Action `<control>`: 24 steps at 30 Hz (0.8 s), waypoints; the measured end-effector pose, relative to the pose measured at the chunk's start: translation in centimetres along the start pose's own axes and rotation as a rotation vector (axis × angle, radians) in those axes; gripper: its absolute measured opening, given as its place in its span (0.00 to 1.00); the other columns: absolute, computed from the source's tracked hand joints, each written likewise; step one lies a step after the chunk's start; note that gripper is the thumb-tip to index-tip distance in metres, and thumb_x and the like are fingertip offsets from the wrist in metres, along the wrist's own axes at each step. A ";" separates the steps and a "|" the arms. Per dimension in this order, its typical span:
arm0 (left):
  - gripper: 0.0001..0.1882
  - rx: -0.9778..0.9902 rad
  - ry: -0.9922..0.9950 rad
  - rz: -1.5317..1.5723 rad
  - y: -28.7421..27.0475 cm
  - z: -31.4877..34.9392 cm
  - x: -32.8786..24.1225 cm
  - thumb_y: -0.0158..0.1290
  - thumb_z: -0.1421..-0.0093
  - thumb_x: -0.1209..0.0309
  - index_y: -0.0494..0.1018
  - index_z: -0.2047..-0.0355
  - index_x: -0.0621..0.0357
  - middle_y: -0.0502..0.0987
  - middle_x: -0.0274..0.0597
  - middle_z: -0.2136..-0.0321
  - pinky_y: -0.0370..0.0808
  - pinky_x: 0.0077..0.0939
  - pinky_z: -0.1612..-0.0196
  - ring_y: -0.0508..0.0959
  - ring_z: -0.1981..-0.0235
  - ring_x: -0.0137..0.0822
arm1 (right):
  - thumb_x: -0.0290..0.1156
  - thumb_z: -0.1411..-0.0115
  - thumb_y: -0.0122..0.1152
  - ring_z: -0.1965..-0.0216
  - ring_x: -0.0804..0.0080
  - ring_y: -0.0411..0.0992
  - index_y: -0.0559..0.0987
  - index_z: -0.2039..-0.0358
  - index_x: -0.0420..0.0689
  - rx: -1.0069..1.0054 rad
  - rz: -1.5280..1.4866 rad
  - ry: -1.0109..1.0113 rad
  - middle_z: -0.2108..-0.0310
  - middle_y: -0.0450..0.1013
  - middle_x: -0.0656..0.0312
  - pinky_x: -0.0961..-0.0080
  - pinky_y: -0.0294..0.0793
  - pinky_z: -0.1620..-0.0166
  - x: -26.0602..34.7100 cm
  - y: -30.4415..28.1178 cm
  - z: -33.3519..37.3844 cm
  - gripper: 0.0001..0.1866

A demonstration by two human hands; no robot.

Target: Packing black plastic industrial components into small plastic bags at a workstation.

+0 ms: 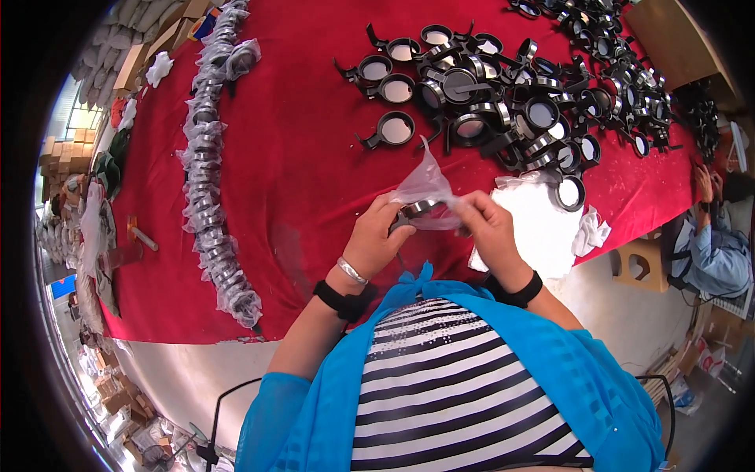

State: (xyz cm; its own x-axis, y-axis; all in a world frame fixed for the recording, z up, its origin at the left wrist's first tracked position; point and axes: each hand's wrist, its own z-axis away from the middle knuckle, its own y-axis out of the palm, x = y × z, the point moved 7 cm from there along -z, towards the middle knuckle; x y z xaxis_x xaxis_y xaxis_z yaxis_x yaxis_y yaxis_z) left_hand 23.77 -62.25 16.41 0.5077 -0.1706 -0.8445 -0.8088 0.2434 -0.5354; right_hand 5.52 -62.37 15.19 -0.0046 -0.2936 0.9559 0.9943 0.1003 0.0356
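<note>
My left hand (373, 242) is closed round a round black part (421, 208) with a silver rim, close in front of my body. A thin clear plastic bag (425, 181) lies over and around this part, its pointed end sticking up. With finger and thumb pressed together, my right hand (489, 228) pinches the right side of the bag. Just beyond my hands, similar black round parts (395, 127) with short handles and pale discs lie on the red cloth. To the right of my right hand is a stack of white sheets (528, 224).
A long row of bagged parts (206, 177) runs down the left of the red-covered table (303, 102). The large heap (543, 114) fills the far right. A cardboard box (684, 39) stands behind it. Another person (716, 252) sits at the right edge.
</note>
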 end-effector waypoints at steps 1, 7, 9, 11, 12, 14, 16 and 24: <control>0.21 0.001 0.000 -0.001 0.4 -0.1 0.6 0.56 0.52 0.76 0.71 0.55 0.62 0.72 0.52 0.57 0.74 0.36 0.58 0.75 0.61 0.53 | 0.31 0.39 0.55 0.76 0.82 0.68 0.76 0.69 0.40 0.122 0.050 -0.034 0.77 0.71 0.67 0.84 0.68 0.72 0.1 1.3 0.3 0.07; 0.16 -0.177 0.005 0.046 0.5 -1.3 0.4 0.53 0.51 0.76 0.74 0.60 0.61 0.74 0.52 0.59 0.74 0.34 0.59 0.76 0.61 0.52 | 0.26 0.45 0.59 0.74 0.66 0.73 0.76 0.64 0.39 0.511 0.452 -0.465 0.76 0.72 0.56 0.74 0.71 0.69 4.5 6.4 3.5 0.08; 0.15 -0.180 -0.047 0.108 0.0 -1.2 1.2 0.53 0.51 0.76 0.74 0.60 0.61 0.74 0.50 0.60 0.74 0.32 0.60 0.77 0.62 0.49 | 0.27 0.44 0.59 0.73 0.65 0.73 0.77 0.63 0.41 0.536 0.268 -0.352 0.73 0.73 0.56 0.74 0.71 0.70 5.6 5.3 3.5 0.08; 0.15 -0.183 -0.101 0.172 -0.7 -1.0 2.1 0.53 0.50 0.76 0.74 0.60 0.61 0.74 0.48 0.62 0.75 0.29 0.62 0.78 0.64 0.45 | 0.25 0.45 0.60 0.74 0.71 0.73 0.78 0.63 0.41 0.478 0.154 -0.333 0.73 0.74 0.58 0.77 0.71 0.71 6.9 2.9 2.9 0.08; 0.15 -0.133 -0.155 0.266 -0.8 -0.7 2.7 0.54 0.50 0.76 0.74 0.60 0.61 0.74 0.45 0.63 0.74 0.27 0.63 0.78 0.66 0.40 | 0.24 0.45 0.61 0.74 0.74 0.73 0.79 0.64 0.40 0.305 0.089 -0.268 0.74 0.73 0.61 0.79 0.71 0.71 6.3 1.2 2.3 0.07; 0.15 -0.063 -0.174 0.388 -0.6 -0.7 2.9 0.55 0.50 0.76 0.74 0.59 0.62 0.74 0.40 0.64 0.74 0.22 0.68 0.77 0.70 0.28 | 0.24 0.47 0.62 0.69 0.71 0.73 0.76 0.57 0.40 0.092 0.105 -0.214 0.67 0.73 0.59 0.79 0.72 0.66 5.3 -1.1 0.3 0.15; 0.15 -0.028 -0.138 0.433 0.2 -0.6 2.9 0.55 0.50 0.76 0.74 0.59 0.62 0.74 0.40 0.64 0.74 0.22 0.68 0.77 0.70 0.28 | 0.24 0.48 0.62 0.65 0.69 0.73 0.74 0.54 0.40 0.064 0.249 -0.298 0.62 0.72 0.56 0.78 0.72 0.63 5.1 -1.0 -1.4 0.19; 0.10 -0.128 -0.399 0.649 -0.8 2.8 6.5 0.47 0.39 0.74 0.73 0.62 0.68 0.75 0.42 0.65 0.75 0.17 0.71 0.78 0.75 0.27 | 0.24 0.50 0.61 0.69 0.71 0.73 0.75 0.62 0.39 0.066 0.172 -0.088 0.70 0.74 0.58 0.78 0.72 0.66 0.6 -0.4 -3.2 0.13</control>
State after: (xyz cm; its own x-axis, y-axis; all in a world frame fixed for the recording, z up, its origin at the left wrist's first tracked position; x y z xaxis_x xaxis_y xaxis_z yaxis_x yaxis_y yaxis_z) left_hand 28.53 -60.84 11.35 -0.0314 0.3313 -0.9430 -0.9967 0.0604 0.0544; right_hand 5.47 -65.57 14.80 0.1530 -0.1827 0.9712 0.9721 0.2048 -0.1146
